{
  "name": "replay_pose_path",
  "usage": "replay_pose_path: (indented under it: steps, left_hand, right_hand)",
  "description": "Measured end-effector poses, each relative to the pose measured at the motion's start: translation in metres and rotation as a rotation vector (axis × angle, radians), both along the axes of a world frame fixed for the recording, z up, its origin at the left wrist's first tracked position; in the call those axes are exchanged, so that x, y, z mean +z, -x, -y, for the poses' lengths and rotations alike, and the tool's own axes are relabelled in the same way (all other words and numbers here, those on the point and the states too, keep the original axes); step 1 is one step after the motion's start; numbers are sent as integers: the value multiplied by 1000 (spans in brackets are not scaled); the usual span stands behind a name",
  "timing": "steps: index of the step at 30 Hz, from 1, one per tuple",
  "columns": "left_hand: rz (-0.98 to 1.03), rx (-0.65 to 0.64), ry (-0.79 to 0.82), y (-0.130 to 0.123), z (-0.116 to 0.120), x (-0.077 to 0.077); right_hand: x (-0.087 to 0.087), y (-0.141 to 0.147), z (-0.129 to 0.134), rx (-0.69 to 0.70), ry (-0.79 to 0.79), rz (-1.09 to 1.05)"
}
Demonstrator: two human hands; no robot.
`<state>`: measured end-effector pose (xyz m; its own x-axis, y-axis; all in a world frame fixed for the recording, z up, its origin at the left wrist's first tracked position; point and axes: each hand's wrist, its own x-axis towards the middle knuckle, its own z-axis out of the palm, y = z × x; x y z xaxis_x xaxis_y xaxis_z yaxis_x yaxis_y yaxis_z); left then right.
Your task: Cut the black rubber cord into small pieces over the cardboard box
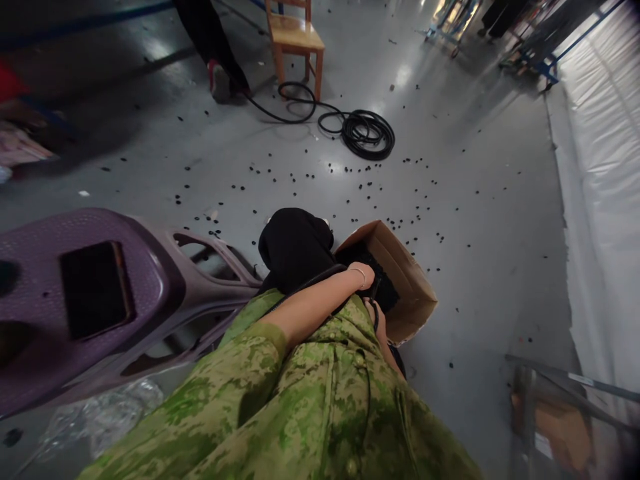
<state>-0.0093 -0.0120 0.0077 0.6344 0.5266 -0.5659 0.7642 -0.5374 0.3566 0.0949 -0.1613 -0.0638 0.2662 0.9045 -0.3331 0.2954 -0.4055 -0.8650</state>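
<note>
My left hand point(365, 275), with a bracelet at its wrist, is at the near-left side of an open cardboard box point(407, 280). Its fingers look curled in, and a thin black piece shows just below them. Right beside it, my right hand point(376, 313) is bent around a black strip at the box's near edge. Inside the box lie many small black parts point(385, 287). What exactly each hand holds is too small and dark to tell.
A purple plastic stool point(150, 267) bearing a phone point(95, 290) stands at the left. Small black pieces lie scattered on the grey floor. Farther off are a coiled black hose point(370, 133), a wooden chair point(297, 33) and a person's leg point(210, 33).
</note>
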Motion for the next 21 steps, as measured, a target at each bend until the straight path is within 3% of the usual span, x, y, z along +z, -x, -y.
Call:
replay_pose_path:
  steps: [21]
  left_hand:
    - [-17,-52,12,-3,1,-11]
  right_hand:
    - [-2,6,-6,-48,-28,44]
